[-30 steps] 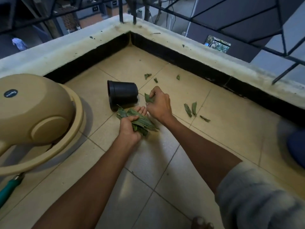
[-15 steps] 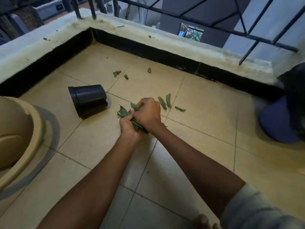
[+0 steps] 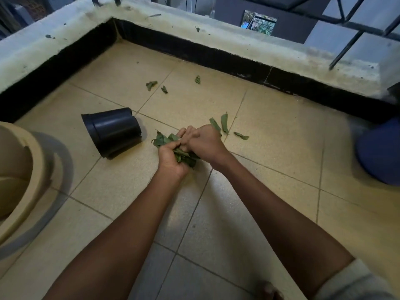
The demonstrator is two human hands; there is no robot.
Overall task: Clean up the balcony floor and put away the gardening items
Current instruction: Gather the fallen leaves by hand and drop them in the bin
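A bunch of green leaves (image 3: 164, 140) is pressed between my two hands just above the tiled balcony floor (image 3: 270, 131). My left hand (image 3: 171, 159) cups the bunch from below and left; my right hand (image 3: 205, 141) closes over it from the right. A black plastic pot (image 3: 112, 131) lies on its side to the left of my hands, mouth facing left. Loose leaves (image 3: 225, 124) lie just beyond my right hand, and a few small leaf scraps (image 3: 151, 84) sit farther back toward the corner.
A large tan planter (image 3: 19, 169) stands at the left edge. A blue round object (image 3: 381, 152) sits at the right edge. A low concrete ledge (image 3: 238, 46) with a black base and metal railing bounds the floor at the back and left.
My right hand came off the floor by the pot and closed over the leaf bunch in my left hand. The view has shifted right, so the planter and pot sit farther left.
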